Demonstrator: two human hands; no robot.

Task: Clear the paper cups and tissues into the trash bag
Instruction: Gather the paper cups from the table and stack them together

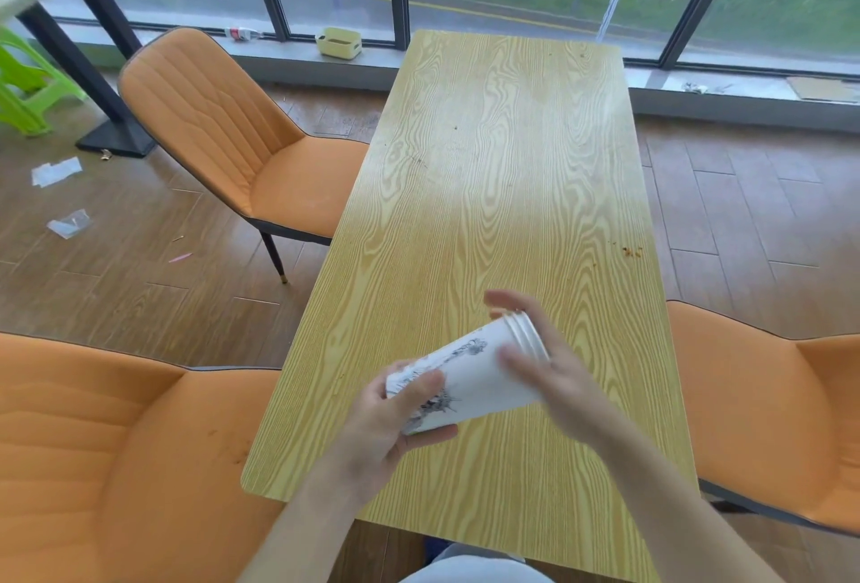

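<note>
A stack of white paper cups (470, 380) with dark printed drawings is held tipped on its side above the near end of the desk (502, 172), its long axis running from lower left to upper right, the narrow bottom toward the left hand and the rims pointing up and away to the right. About three or four rims sit nested together at the wide end; the exact count is hard to tell, and the inside of the cups is hidden. The left hand (386, 433) grips the bottom end, its fingers (421, 389) curled around the cup wall with the thumb underneath. The right hand (554, 368) is at the rim end, its fingers (516, 361) loosely spread over the wall near the rims, slightly blurred. The desk top is bare wood grain apart from a patch of brown crumbs (632, 250) near its right edge. Three orange chairs surround the desk: one on the far left (232, 135), one at the near left (107, 452), one at the near right (782, 415). Two scraps of clear wrapper (56, 172) lie on the wooden floor at left. On the window ledge stand a small pale yellow box (339, 43) and a lying plastic bottle (242, 33).
</note>
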